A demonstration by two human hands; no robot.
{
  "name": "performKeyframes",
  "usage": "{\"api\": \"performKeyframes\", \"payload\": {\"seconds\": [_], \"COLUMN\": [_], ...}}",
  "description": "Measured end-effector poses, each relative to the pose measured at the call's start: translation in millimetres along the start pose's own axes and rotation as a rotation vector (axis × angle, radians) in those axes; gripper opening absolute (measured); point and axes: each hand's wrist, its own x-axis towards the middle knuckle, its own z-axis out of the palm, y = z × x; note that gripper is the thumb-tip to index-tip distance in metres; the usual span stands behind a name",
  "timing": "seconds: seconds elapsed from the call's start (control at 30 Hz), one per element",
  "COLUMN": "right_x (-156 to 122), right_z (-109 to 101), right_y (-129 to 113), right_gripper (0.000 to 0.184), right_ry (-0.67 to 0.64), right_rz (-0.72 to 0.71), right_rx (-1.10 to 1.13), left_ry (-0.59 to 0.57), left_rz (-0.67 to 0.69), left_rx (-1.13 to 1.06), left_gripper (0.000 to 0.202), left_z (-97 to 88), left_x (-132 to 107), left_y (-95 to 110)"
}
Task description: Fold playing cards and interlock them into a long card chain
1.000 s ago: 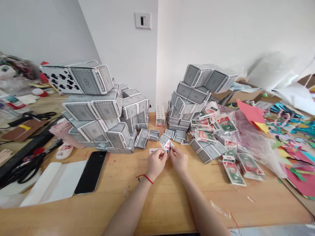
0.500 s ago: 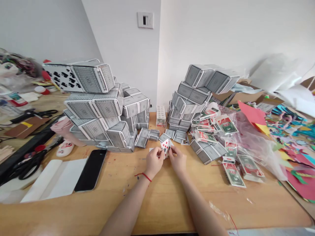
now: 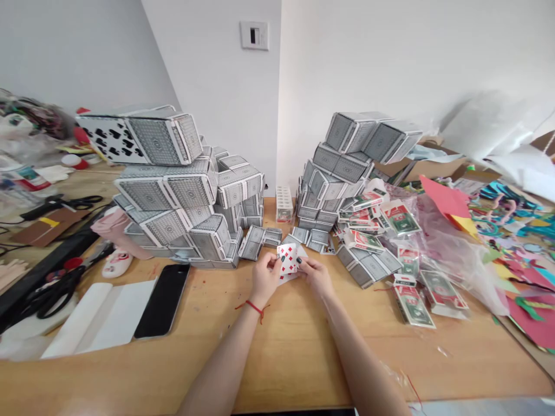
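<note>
Both of my hands meet at the middle of the wooden table (image 3: 277, 346) and hold folded playing cards (image 3: 287, 258) with red diamonds facing me. My left hand (image 3: 264, 278), with a red string at the wrist, pinches the cards' left edge. My right hand (image 3: 315, 276) grips their right side. Just beyond them lie small folded card cubes (image 3: 260, 240). A tall stack of grey card boxes (image 3: 173, 185) stands to the left and another stack (image 3: 342, 167) to the right.
A black phone (image 3: 162, 300) and white paper (image 3: 95, 318) lie at the left, with scissors (image 3: 47, 294) further left. Card packs (image 3: 411, 300), a plastic bag (image 3: 446, 254) and coloured paper scraps (image 3: 520, 254) crowd the right side. White walls stand behind.
The folded cards have turned so that a flat face with red diamonds now points at me. My hands have shifted slightly nearer and to the right.
</note>
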Motion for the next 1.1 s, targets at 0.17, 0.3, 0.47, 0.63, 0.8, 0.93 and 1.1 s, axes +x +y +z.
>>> {"api": "performKeyframes", "payload": {"seconds": [0.17, 0.3, 0.47, 0.63, 0.8, 0.93, 1.1], "right_x": [1, 2, -3, -11, -12, -13, -10], "right_z": [-2, -3, 11, 23, 25, 28, 23], "right_y": [1, 8, 16, 19, 21, 19, 14], "right_gripper": [0.024, 0.020, 0.018, 0.017, 0.022, 0.022, 0.023], "right_ry": [-0.041, 0.042, 0.058, 0.068, 0.054, -0.015, 0.028], "right_rz": [0.071, -0.013, -0.127, -0.231, -0.239, -0.205, -0.121], "right_rx": [0.123, 0.060, -0.152, -0.286, -0.325, -0.302, -0.229], "left_ry": [-0.071, -0.140, -0.199, -0.103, 0.012, 0.015, -0.089], "left_rz": [-0.024, -0.101, -0.278, -0.429, -0.504, -0.579, -0.569], "left_rx": [-0.142, -0.258, -0.565, -0.646, -0.726, -0.762, -0.722], "left_gripper": [0.013, 0.016, 0.027, 0.029, 0.020, 0.019, 0.030], "left_z": [-0.7, 0.3, 6.5, 17.7, 18.7, 14.4, 15.1], "left_x": [0, -3, -5, -9, -9, -6, -5], "left_y": [-1, -2, 3, 10, 13, 11, 7]}}
